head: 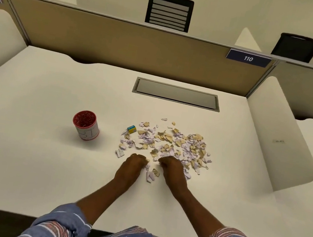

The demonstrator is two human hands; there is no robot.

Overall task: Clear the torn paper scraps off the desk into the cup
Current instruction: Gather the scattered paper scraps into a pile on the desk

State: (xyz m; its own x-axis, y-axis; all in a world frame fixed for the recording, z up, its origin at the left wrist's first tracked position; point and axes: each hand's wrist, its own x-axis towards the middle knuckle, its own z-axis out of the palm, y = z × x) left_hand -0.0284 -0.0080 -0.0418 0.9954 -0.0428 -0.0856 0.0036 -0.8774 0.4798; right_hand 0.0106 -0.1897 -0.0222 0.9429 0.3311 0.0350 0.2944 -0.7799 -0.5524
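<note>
Nearest, both hands are set knuckles-up on the surface (20,157) at the pile's near edge: left hand (132,166) and right hand (171,170), fingers curled; whether any paper is pinched in either grip cannot be told. Torn scraps (168,143) are spread just beyond, a few between the hands. A small box (131,129) sits at the pile's left edge and could be swept along. The cup (86,125) stands upright, well left, with open room between; light scraps may scatter or the cup be tipped.

We find an office or study hall: ahead of the hands, a cubicle partition (123,38) bears seat tag 110 (248,58), mesh chairs (169,11) beyond.
</note>
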